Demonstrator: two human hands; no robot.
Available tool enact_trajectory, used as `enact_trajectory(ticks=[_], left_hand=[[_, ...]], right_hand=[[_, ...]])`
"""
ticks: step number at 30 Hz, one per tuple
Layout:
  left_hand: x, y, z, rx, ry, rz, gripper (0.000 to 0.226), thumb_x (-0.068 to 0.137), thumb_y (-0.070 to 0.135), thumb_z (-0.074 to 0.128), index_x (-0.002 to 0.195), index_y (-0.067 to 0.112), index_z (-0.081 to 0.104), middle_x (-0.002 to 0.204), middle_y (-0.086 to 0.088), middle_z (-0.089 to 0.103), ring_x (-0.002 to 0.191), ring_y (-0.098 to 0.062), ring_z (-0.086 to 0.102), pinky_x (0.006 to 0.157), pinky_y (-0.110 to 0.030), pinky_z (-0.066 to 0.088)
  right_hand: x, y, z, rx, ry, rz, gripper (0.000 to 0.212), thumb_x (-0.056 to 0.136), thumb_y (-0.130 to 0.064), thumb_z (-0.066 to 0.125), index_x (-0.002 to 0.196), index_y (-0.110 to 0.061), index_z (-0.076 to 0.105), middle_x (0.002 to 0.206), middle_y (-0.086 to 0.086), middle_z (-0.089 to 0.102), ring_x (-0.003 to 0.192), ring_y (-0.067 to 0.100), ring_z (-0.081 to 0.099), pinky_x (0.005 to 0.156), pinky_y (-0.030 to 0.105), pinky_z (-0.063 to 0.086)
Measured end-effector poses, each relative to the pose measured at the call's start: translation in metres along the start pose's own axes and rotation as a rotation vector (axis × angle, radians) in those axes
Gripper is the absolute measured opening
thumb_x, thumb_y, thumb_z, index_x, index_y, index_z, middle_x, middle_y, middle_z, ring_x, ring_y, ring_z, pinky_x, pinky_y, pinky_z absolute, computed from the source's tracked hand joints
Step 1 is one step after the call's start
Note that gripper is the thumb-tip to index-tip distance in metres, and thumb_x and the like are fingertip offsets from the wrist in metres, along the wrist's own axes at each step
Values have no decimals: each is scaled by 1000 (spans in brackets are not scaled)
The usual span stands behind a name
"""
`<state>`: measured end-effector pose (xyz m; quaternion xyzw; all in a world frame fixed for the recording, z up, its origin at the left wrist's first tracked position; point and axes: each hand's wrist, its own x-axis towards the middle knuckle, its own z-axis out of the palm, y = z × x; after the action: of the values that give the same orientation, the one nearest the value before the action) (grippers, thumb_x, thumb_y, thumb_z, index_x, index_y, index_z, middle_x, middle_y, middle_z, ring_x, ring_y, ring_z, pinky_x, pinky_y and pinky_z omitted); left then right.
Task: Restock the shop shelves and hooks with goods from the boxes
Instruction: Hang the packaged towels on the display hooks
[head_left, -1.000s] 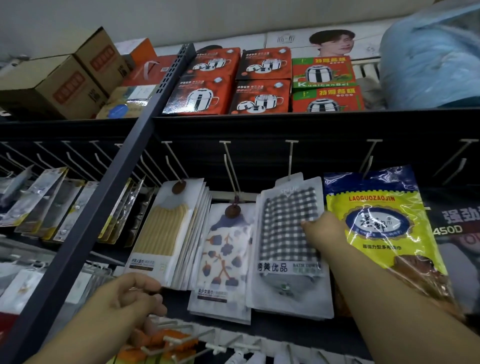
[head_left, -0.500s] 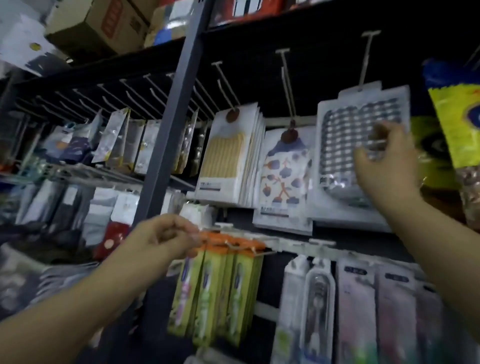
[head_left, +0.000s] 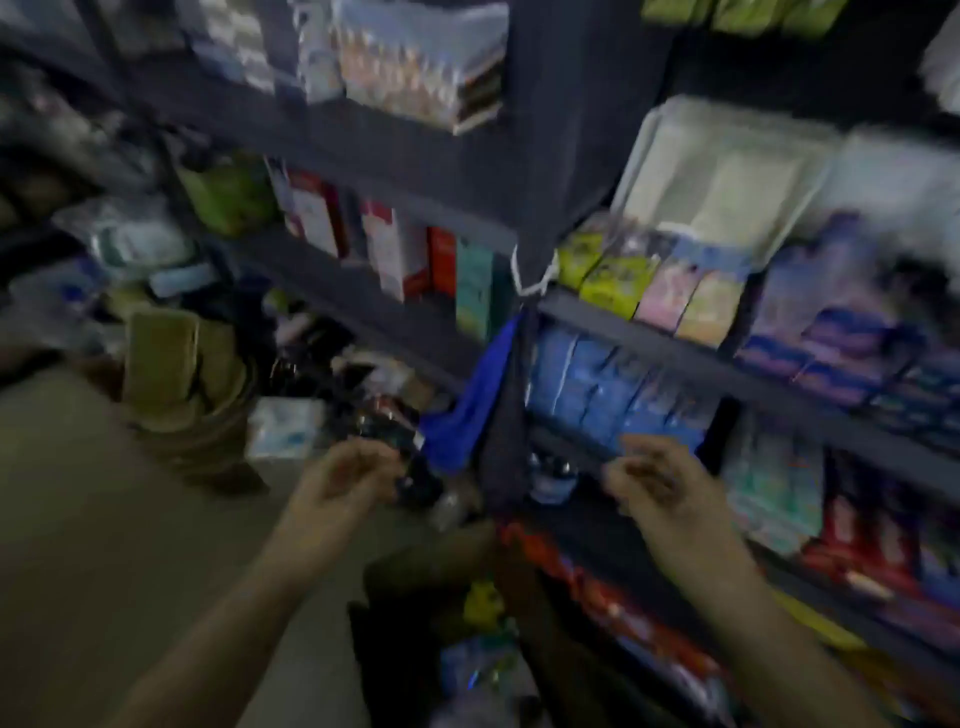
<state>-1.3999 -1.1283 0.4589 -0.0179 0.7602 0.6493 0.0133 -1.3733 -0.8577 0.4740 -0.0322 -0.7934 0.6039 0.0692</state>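
The view is blurred by fast motion and looks down at the lower shelves. My left hand (head_left: 345, 478) hangs in front of me with fingers loosely curled and nothing in it. My right hand (head_left: 660, 480) is level with it to the right, fingers relaxed, also empty, in front of a dark shelf (head_left: 675, 358) stacked with blue packs (head_left: 587, 384). Below and between my forearms stands an open dark box (head_left: 415, 582) holding packaged goods, with something yellow (head_left: 480, 603) inside.
Dark shelving fills the right and top, holding boxes and pastel packs (head_left: 660, 291). A blue cloth (head_left: 467, 415) hangs from the upright post (head_left: 550, 156). A brown basket (head_left: 182, 395) and loose packets sit on the grey floor (head_left: 104, 519) at left.
The view has swung down from the hooks to the low shelves and floor. My right hand has left the checked towel pack, and both hands have dropped, empty.
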Motion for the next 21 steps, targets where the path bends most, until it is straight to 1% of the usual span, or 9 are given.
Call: enact_trajectory(ticks=[3, 5, 8, 11, 14, 16, 18, 19, 21], left_hand=[[-39, -95, -13, -44, 27, -328, 17, 89, -10, 53, 82, 3, 61, 67, 3, 68, 58, -2, 61, 53, -10, 48], [-58, -139, -17, -30, -24, -467, 12, 89, -13, 51, 88, -5, 60, 74, -8, 63, 56, -2, 60, 51, -10, 46], [-78, -186, -16, 36, -105, -570, 11, 89, -12, 52, 98, -12, 59, 80, -18, 58, 49, 1, 57, 49, -8, 43], [-90, -231, -6, 49, -136, -678, 9, 88, -10, 55, 95, -5, 59, 76, -13, 57, 47, 3, 57, 47, -8, 42], [-96, -277, 9, 106, -167, -769, 5, 89, -4, 59, 90, 1, 60, 73, -7, 59, 46, 1, 57, 47, -7, 42], [-96, -306, 21, 122, -179, -808, 9, 90, 0, 60, 86, 8, 61, 74, -3, 61, 52, -3, 59, 50, -7, 44], [-94, -337, 33, 131, -189, -836, 12, 90, 4, 60, 85, 14, 62, 77, -1, 64, 61, -8, 61, 59, -14, 49], [-92, -354, 38, 136, -190, -853, 13, 90, 5, 60, 84, 16, 62, 79, -2, 64, 64, -11, 62, 66, -22, 51], [-84, -388, 51, 162, -209, -882, 13, 91, 9, 59, 85, 20, 60, 83, -2, 64, 71, -14, 62, 73, -30, 51]], right_hand=[[-47, 85, 47, -78, -91, 300, 21, 86, 0, 64, 100, -15, 58, 78, 0, 64, 74, 10, 61, 73, 23, 48], [-76, 131, 68, -126, -124, 449, 25, 86, 2, 64, 98, -19, 58, 74, 1, 61, 75, 16, 60, 76, 28, 47], [-113, 189, 86, -206, -165, 635, 33, 86, -1, 65, 90, -32, 56, 74, -4, 63, 78, 19, 61, 79, 32, 46], [-142, 235, 100, -283, -247, 769, 27, 90, -11, 63, 86, -36, 53, 97, 3, 67, 93, 23, 63, 87, 39, 49], [-164, 282, 114, -337, -305, 898, 14, 89, -23, 65, 94, -32, 55, 106, 7, 68, 99, 25, 63, 91, 41, 48], [-172, 315, 124, -371, -322, 964, 18, 87, -23, 67, 103, -21, 59, 107, 10, 69, 100, 26, 64, 93, 40, 48], [-173, 352, 134, -411, -359, 1015, 25, 88, -20, 66, 111, -11, 62, 110, 12, 68, 107, 28, 61, 95, 39, 46], [-169, 369, 140, -425, -378, 1023, 24, 89, -18, 65, 111, -8, 62, 110, 14, 67, 108, 30, 61, 95, 39, 46], [-160, 405, 152, -436, -398, 1018, 14, 90, -16, 62, 104, -13, 61, 109, 16, 65, 108, 34, 60, 93, 42, 47]])
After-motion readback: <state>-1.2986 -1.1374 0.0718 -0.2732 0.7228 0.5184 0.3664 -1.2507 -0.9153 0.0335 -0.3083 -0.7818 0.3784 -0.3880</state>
